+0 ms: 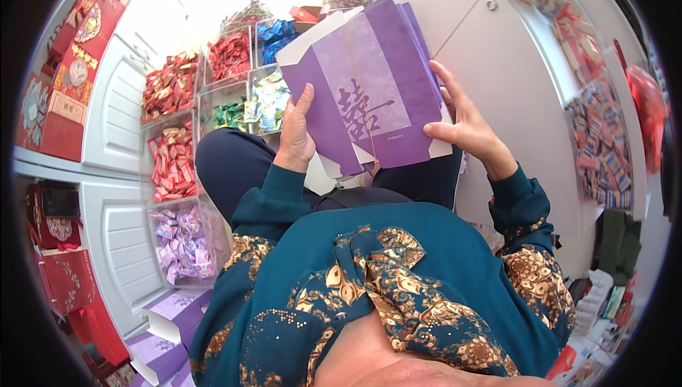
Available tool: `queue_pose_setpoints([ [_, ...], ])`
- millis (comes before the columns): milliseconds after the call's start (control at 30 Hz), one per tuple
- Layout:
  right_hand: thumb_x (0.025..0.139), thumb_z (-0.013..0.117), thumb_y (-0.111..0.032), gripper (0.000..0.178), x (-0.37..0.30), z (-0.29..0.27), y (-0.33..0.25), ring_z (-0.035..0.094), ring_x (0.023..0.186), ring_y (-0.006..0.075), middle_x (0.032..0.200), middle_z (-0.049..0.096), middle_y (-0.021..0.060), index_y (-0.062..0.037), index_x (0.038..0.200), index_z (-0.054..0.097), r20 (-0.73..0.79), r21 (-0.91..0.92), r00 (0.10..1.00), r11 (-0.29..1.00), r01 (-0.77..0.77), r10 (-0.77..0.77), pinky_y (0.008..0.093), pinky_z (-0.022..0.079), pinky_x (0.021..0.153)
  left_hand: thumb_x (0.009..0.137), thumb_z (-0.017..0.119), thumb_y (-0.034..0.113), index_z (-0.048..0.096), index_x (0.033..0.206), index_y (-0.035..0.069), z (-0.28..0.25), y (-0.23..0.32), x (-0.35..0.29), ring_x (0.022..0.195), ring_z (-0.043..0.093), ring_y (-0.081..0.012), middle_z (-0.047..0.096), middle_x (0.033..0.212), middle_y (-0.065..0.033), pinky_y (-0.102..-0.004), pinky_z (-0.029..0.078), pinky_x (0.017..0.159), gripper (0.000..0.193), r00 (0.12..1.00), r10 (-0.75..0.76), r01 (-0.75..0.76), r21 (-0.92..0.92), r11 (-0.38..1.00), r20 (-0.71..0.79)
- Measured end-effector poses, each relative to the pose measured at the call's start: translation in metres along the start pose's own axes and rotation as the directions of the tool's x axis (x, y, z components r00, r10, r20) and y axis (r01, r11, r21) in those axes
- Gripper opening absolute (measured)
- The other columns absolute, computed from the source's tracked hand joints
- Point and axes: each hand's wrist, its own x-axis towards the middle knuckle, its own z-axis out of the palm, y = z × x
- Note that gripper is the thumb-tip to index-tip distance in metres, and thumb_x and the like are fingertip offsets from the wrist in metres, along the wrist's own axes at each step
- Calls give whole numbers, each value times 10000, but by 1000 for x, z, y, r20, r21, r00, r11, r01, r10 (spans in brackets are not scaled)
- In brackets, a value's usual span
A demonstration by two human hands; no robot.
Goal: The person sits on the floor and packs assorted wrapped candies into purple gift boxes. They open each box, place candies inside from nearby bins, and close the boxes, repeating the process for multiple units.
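A stack of flat purple box blanks (307, 85) is held up over my lap, tilted. The top one has a pale band and a large dark printed character, and a thin yellowish tie runs lengthwise over it. My left hand (297, 131) clasps the left edge, thumb along the front and fingers hidden behind. At the right edge my right hand (470, 118) grips the stack, with its thumb across the front near the lower corner and its index finger stretched up the side. White flaps show at the stack's upper left and lower right.
Clear bins hold red sweets (170, 85), blue packets (275, 37), green packets (231, 116) and lilac packets (183, 243). Folded purple boxes (177, 309) lie at lower left. Red gift boxes (67, 113) fill shelves at left. Striped packets (604, 149) lie in a bin at right.
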Motion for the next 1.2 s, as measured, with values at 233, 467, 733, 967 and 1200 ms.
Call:
queue_pose_setpoints([
  [233,623,759,-300,1136,10,-12,-5,246,1397,325,1501,223,215,-13,1502,99,27,64,999,997,-43,41,389,207,1136,894,670,298,447,1306,37,4,26,-8,1039,577,-180,567,1141,-71,-335,497,901,536,993,-2,-7,84,996,116],
  [467,698,787,-302,1109,-23,16,21,246,1390,332,1495,220,241,7,1491,76,-93,4,991,996,-93,93,400,216,1133,883,687,306,383,1353,61,1,0,-12,1108,513,-154,510,1211,-59,-306,446,945,611,982,-142,109,239,965,124],
  [733,733,739,-69,454,20,-20,-18,482,1167,291,1197,565,101,-81,1173,628,98,-664,891,638,391,-444,397,415,969,847,730,303,380,1309,16,7,-13,-6,1085,542,-172,518,1202,-105,-309,478,916,647,983,-126,59,418,907,133],
  [967,781,675,-104,100,104,15,-26,525,1117,231,1068,615,46,-90,875,708,635,-700,743,250,669,-212,369,399,981,819,758,287,387,1297,4,2,-8,3,1044,575,-180,542,1178,-111,-301,502,894,668,982,-97,16,437,899,165],
  [1200,800,605,-117,92,112,6,-25,551,1020,222,968,613,50,-60,837,667,732,-575,630,262,775,-259,332,434,915,797,779,242,385,1311,-17,-11,3,10,1088,550,-190,537,1192,-129,-305,485,922,698,982,-104,21,456,890,159],
])
